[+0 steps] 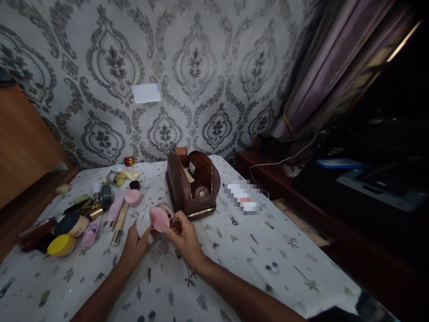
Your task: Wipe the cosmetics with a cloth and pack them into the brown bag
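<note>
Left hand [136,243] and right hand [186,239] are close together, forearms slanting inward over the white, plant-printed cloth [234,246]. Left of both lie assorted cosmetic tubes and jars [114,211]. The left hand is partly curled by a thin whitish piece [143,219]; its grip is unclear. Between the hands, a short, cylindrical pink jar with a gold band [161,218] is pinched by the right thumb and fingers, tilted, pink end toward the person and slightly left, its axis running away rightward. Beyond the right hand stands an open, glossy brown bag [177,181].
</note>
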`<action>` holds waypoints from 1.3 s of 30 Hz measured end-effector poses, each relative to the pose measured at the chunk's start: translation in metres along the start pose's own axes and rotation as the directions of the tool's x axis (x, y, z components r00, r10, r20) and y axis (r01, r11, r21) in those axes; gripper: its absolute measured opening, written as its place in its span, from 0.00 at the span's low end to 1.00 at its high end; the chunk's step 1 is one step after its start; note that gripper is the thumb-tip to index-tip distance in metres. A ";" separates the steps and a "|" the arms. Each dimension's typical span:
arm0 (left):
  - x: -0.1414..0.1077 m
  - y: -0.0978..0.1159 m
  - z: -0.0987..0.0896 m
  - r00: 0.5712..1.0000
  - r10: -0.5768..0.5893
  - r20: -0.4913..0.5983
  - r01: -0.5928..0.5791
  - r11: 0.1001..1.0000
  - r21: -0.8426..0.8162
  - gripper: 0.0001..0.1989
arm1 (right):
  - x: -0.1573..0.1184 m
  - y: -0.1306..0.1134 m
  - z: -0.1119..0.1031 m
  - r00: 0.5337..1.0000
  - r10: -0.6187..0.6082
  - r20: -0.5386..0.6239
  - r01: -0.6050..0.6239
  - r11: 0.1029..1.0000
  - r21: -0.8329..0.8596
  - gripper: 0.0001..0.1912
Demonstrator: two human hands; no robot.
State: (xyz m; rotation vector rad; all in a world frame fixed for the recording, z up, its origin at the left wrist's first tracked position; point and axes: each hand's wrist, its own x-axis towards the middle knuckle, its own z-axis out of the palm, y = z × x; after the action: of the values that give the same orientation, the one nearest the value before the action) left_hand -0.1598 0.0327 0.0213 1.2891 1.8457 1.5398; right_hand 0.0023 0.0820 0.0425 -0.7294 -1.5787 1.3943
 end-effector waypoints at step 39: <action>0.006 0.000 0.000 0.996 -0.083 0.033 0.085 0.994 -0.061 0.25 | 0.162 -0.113 -0.097 0.992 0.048 0.115 0.120 -0.130 -0.984 0.18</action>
State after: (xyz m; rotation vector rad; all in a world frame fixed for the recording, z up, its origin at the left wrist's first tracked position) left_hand -0.1628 0.0382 0.0226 1.1852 1.7953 1.5124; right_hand 0.0317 0.2446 0.1877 -1.4478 -2.6591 -0.3168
